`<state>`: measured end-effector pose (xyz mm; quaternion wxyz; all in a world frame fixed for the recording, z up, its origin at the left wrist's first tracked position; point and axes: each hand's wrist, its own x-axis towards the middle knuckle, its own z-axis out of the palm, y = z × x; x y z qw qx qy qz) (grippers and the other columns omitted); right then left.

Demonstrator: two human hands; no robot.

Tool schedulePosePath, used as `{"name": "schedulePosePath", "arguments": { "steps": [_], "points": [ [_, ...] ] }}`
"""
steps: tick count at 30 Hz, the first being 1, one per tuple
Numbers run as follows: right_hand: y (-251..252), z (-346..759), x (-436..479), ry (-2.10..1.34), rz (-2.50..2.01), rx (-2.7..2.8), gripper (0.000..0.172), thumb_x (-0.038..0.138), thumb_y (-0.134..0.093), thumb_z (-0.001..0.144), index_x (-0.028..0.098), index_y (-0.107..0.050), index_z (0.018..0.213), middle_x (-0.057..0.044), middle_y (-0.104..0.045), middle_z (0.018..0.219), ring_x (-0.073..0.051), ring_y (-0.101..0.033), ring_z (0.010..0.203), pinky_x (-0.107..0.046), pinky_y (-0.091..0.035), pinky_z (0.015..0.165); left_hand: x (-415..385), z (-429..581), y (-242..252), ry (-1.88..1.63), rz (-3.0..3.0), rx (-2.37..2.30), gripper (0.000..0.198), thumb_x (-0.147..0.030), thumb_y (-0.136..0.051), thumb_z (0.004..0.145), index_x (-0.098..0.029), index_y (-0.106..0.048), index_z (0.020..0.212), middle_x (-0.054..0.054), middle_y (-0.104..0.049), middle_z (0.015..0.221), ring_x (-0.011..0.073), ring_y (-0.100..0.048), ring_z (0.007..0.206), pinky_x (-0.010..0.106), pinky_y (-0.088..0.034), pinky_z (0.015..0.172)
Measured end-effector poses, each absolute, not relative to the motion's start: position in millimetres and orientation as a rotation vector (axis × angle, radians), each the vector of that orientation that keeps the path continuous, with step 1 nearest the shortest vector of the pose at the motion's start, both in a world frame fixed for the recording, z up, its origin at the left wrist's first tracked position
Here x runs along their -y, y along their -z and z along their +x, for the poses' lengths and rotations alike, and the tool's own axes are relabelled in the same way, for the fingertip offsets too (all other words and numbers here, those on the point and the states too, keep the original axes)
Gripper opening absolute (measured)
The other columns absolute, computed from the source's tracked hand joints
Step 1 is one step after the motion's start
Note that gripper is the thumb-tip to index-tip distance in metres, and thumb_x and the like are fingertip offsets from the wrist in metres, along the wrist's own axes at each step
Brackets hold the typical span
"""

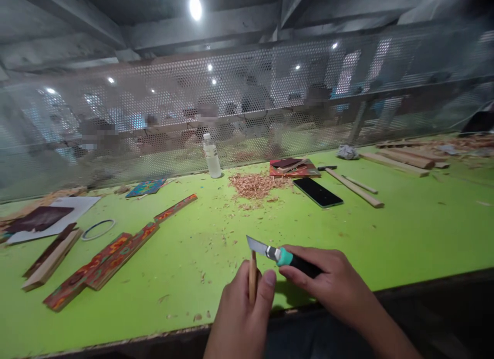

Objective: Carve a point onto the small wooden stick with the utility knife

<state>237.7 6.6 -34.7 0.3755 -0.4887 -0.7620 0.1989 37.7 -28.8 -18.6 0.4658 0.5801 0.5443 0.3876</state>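
My left hand (247,302) is closed around a thin wooden stick (252,279) at the table's front edge, and the stick points up and away from me. From the right, my right hand (328,279) grips the black and teal handle of a utility knife (285,257). The knife's blade lies across the stick's top end, its tip pointing left. Beyond both hands a pile of wood shavings (254,186) lies on the green table (216,220).
Patterned wooden strips (116,256) and a ring (98,229) lie at the left. Behind stand a bottle (212,158) and a perforated screen (231,101). A phone (318,192), a hammer (355,188) and wooden pieces (405,158) are at the right.
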Motion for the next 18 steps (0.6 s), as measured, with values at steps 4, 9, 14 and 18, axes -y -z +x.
{"name": "schedulePosePath", "arguments": {
  "steps": [4,9,14,18],
  "points": [
    [30,238,-6,-0.617,-1.164,2.039,0.03,0.048,-0.077,0.089,0.025,-0.086,0.107,-0.005,-0.087,0.1,-0.025,-0.083,0.086,-0.028,-0.063,0.078,29,34,24,-0.977,1.335,-1.251,0.053,-0.066,-0.064,0.094,-0.019,-0.068,0.12,0.014,-0.075,0.122,0.0353,-0.063,0.119,0.038,-0.04,0.101],
    [33,241,-6,-0.688,-1.117,2.065,0.035,0.049,-0.079,0.088,0.023,-0.085,0.111,-0.004,-0.087,0.099,-0.023,-0.082,0.086,-0.027,-0.06,0.077,31,35,31,-1.007,1.318,-1.341,0.056,-0.059,-0.069,0.093,-0.017,-0.068,0.13,0.017,-0.073,0.131,0.0395,-0.057,0.132,0.042,-0.035,0.111],
    [35,243,-3,-0.713,-1.085,2.087,0.038,0.051,-0.077,0.09,0.023,-0.084,0.113,-0.002,-0.087,0.097,-0.02,-0.081,0.084,-0.025,-0.058,0.076,33,36,27,-0.932,1.415,-1.352,0.047,-0.061,-0.068,0.093,-0.021,-0.074,0.118,0.014,-0.077,0.109,0.0375,-0.066,0.109,0.042,-0.045,0.096],
    [34,244,-2,-0.703,-1.077,2.102,0.035,0.05,-0.079,0.089,0.024,-0.085,0.112,0.0,-0.086,0.093,-0.018,-0.08,0.081,-0.024,-0.056,0.075,33,35,29,-0.924,1.439,-1.387,0.045,-0.066,-0.065,0.093,-0.024,-0.076,0.105,0.013,-0.077,0.104,0.0369,-0.067,0.106,0.04,-0.044,0.091]
  ]
}}
